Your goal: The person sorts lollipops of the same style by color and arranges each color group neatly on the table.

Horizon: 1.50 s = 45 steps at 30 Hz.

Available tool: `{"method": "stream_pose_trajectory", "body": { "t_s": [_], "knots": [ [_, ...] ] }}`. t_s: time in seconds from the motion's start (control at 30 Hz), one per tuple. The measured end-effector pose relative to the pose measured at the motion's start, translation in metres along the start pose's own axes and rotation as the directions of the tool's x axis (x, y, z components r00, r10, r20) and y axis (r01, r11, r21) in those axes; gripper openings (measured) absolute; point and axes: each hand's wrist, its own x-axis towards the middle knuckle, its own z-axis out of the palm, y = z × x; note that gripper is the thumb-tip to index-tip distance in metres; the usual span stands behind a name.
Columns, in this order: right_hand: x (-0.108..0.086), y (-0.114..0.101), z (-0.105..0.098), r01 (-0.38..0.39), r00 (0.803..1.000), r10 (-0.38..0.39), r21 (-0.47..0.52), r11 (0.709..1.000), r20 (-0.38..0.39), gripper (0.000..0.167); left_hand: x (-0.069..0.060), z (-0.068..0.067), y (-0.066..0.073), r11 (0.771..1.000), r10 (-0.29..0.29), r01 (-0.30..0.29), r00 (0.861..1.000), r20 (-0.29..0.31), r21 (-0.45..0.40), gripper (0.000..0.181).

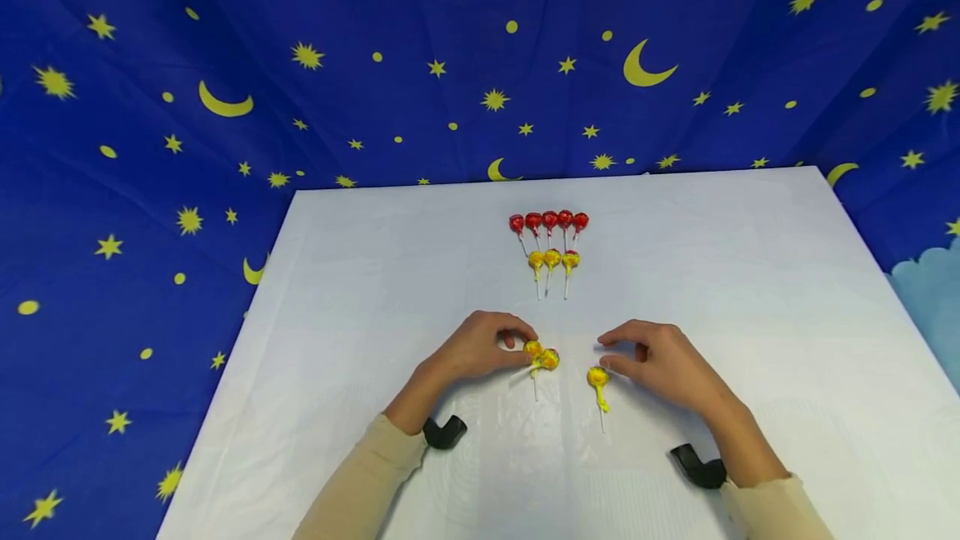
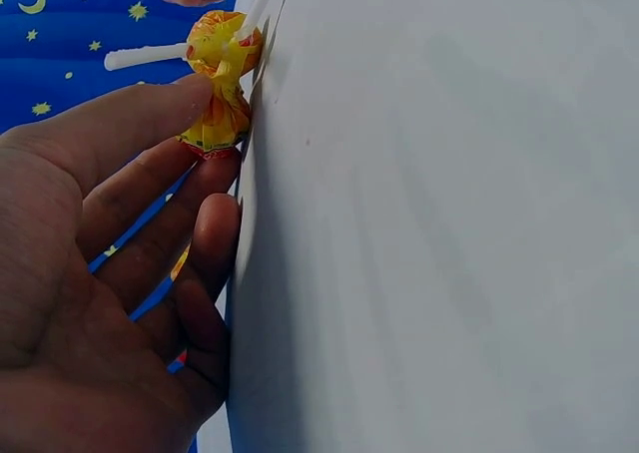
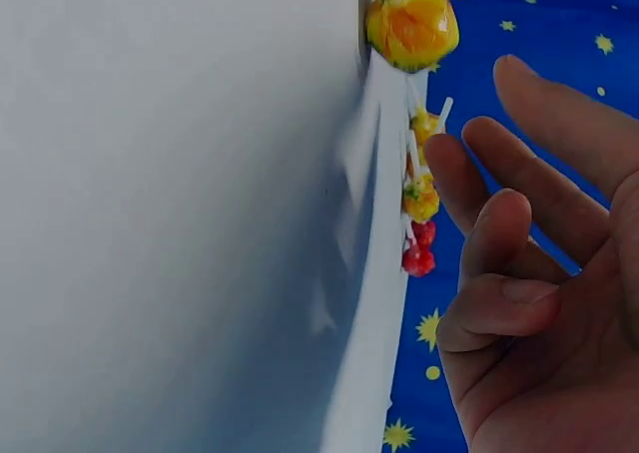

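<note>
My left hand [image 1: 483, 346] pinches a yellow-wrapped lollipop [image 2: 215, 124] between thumb and fingers, just above the white table. Its white stick points left in the head view, crossing a second yellow lollipop [image 1: 532, 347] close beside it. Which head belongs to which stick is hard to tell. My right hand [image 1: 660, 361] hovers at the right with fingers bent loosely, thumb and fingertips apart, and holds nothing. Just below its thumb lies another yellow lollipop [image 1: 598, 378], stick towards me; in the right wrist view this lollipop [image 3: 412, 29] appears at the top, apart from the fingers.
Farther back on the white table [image 1: 390, 265], several red lollipops [image 1: 550, 220] lie in a row, sticks towards me. In front of them is a row of three yellow lollipops [image 1: 552, 258]. A blue cloth [image 1: 420, 15] with yellow stars and moons hangs behind the table.
</note>
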Motion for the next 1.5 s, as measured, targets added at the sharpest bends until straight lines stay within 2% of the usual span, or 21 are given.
{"method": "stream_pose_trajectory", "body": {
  "t_s": [0.23,0.53,0.7,1.07,1.27,1.5],
  "knots": [
    [-0.007,-0.003,0.005,0.035,0.999,-0.035,-0.005,0.999,0.004,0.03,0.0,0.001,0.0,1.0,-0.014,0.014,1.0,0.001,-0.003,0.023],
    [-0.01,-0.003,0.014,-0.005,0.999,0.009,-0.078,0.997,0.053,0.023,0.0,0.001,0.001,1.0,-0.027,0.027,1.0,-0.004,0.014,0.023],
    [-0.011,-0.004,0.015,-0.038,0.997,0.043,-0.081,0.996,0.059,0.021,-0.001,0.001,0.001,1.0,-0.024,0.024,1.0,-0.004,0.019,0.023],
    [-0.011,-0.005,0.016,-0.04,0.998,0.045,-0.09,0.995,0.052,0.02,0.0,-0.001,0.002,1.0,-0.018,0.018,1.0,-0.018,-0.004,0.023],
    [-0.012,-0.005,0.015,-0.05,0.997,0.054,-0.076,0.996,0.054,0.02,0.001,-0.004,0.003,0.999,-0.034,0.034,0.999,-0.016,-0.02,0.024],
    [-0.013,-0.005,0.016,-0.088,0.994,0.091,-0.063,0.994,0.056,0.02,0.004,-0.011,0.002,0.999,-0.053,0.053,0.998,-0.032,0.009,0.024]
  ]
}}
